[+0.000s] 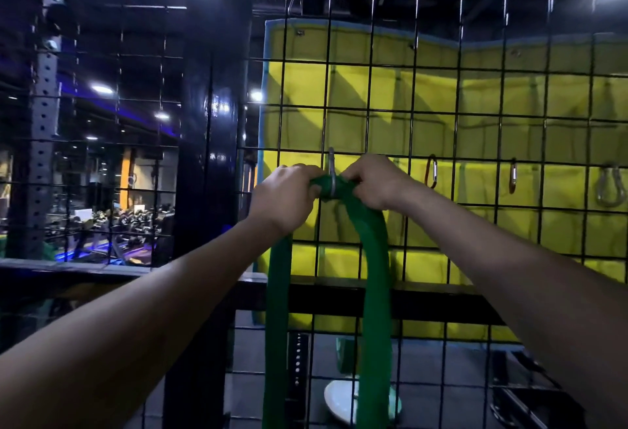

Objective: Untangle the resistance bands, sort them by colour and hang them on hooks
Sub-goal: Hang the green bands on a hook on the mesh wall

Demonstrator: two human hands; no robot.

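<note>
While I stand at the wire grid (438, 211), both hands are up at the silver clip (331, 173) hung on it. My left hand (283, 199) grips the green band (375, 258) just left of the clip, fingers curled round the bunched top. My right hand (375, 182) pinches the same band just right of the clip. The band's top passes through or over the clip's lower end; I can't tell if it is fully seated. Both strands drop straight below the clip, untwisted, out of the bottom of view.

Progress, my guess: this green band is untangled and nearly hung, just needs letting go once it sits. Right of the silver clip, an orange clip (431, 171), a red clip (513, 175) and a grey clip (611, 184) hang bare, so bands of other colours probably remain to be sorted and hung. No other bands in view. Yellow mat (475, 95) hangs behind the grid.
</note>
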